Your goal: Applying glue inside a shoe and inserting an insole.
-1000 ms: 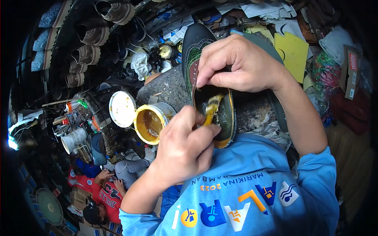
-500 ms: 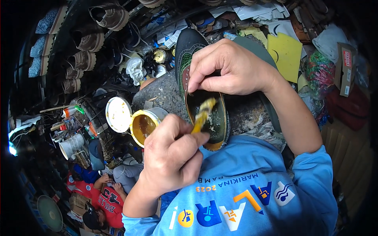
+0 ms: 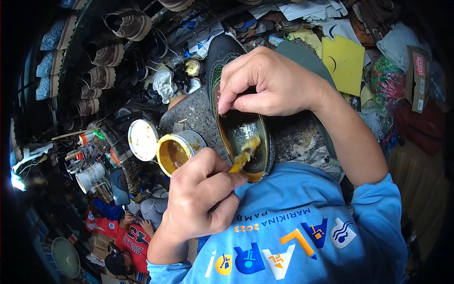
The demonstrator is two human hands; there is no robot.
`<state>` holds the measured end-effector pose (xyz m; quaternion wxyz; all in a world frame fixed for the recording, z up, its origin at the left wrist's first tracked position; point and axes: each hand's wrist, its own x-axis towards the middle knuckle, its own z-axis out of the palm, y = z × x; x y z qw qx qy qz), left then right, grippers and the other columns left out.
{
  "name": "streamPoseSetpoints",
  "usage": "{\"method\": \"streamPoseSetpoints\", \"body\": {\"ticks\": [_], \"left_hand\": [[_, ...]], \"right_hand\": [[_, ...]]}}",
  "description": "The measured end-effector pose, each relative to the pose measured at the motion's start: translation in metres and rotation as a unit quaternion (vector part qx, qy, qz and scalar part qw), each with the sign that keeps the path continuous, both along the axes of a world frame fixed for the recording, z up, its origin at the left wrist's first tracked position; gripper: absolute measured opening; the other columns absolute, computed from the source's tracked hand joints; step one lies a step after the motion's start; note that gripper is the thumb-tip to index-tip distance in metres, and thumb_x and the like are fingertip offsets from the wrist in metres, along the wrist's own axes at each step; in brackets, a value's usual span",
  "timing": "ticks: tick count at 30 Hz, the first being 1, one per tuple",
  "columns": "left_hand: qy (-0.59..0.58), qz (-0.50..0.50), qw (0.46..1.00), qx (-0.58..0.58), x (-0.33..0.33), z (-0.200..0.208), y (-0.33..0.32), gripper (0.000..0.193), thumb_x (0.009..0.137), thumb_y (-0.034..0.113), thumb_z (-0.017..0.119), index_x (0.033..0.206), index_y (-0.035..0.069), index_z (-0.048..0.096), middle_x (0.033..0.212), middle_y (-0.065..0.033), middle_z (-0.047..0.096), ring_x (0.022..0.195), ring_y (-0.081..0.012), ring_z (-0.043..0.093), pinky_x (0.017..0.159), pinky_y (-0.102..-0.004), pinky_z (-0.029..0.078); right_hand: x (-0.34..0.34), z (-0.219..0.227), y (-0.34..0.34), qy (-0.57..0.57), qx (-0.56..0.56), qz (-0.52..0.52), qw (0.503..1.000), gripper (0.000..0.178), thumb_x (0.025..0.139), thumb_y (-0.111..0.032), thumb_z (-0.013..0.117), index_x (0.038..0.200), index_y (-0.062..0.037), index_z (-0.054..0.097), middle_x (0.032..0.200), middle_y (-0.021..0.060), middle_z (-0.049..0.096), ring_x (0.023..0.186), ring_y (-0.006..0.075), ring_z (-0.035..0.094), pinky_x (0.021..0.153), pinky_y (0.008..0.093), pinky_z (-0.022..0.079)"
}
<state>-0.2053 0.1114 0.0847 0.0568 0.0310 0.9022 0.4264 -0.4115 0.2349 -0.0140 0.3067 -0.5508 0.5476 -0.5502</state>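
Note:
In my left hand (image 3: pixel 201 191), closed around its handle, is a brush (image 3: pixel 247 152) with yellow, coated bristles. The bristles are inside the heel end of a dark shoe (image 3: pixel 222 49) with green and brown parts, whose toe points away from me. My right hand (image 3: pixel 267 83) pinches the shoe's opening edge between thumb and fingers and covers its middle. A wet sheen shows on the insole. Just left of the shoe a white bucket (image 3: pixel 195 139) holds amber-brown, glue-like liquid, with yellow smears on its rim. Its white lid (image 3: pixel 143 140) is tipped back beside it.
Racks of brown shoes (image 3: pixel 126 23) line the far left. Behind the shoe are scraps, open tins (image 3: pixel 192 67) and yellow sheets (image 3: pixel 344 64). A dark green flat piece (image 3: pixel 302 59) lies under my right forearm. At the lower left sits a person in a red shirt (image 3: pixel 135 239).
The brush has moved toward the heel, nearer me. My right hand and the shoe have shifted slightly left, and more of the shiny insole shows.

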Motion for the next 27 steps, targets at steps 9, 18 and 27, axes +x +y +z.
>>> {"method": "streamPoseSetpoints", "body": {"ticks": [9,18,27], "left_hand": [[0.007,-0.008,0.998,-0.069,0.004,0.01,0.015,0.03,0.06,0.002,0.074,0.09,0.0,0.072,0.079,-0.013,0.05,0.068,-0.0294,0.057,0.057,-0.0393,0.046],[0.029,0.036,0.996,-0.079,0.006,0.013,0.029,0.022,0.063,0.002,0.075,0.085,-0.002,0.073,0.07,-0.0096,0.05,0.054,-0.0247,0.054,0.049,-0.0357,0.045],[0.074,0.046,0.986,-0.142,0.007,-0.004,0.034,0.019,0.066,-0.006,0.073,0.085,-0.005,0.07,0.062,-0.0086,0.051,0.047,-0.0225,0.052,0.045,-0.035,0.041]], "right_hand": [[0.003,0.0,-0.003,0.004,-0.015,-0.009,1.0,0.019,0.077,0.001,0.066,0.09,-0.002,0.08,0.088,0.0098,0.075,0.082,0.0219,0.073,0.074,0.0323,0.057],[0.003,-0.003,-0.004,0.01,-0.045,-0.01,0.999,0.018,0.078,0.001,0.065,0.089,-0.0012,0.079,0.087,0.0096,0.075,0.079,0.0219,0.072,0.072,0.0319,0.056],[0.003,-0.005,-0.007,0.014,-0.053,-0.009,0.998,0.019,0.077,0.001,0.065,0.089,-0.0013,0.079,0.086,0.0099,0.074,0.078,0.0222,0.072,0.071,0.0324,0.056]]}}
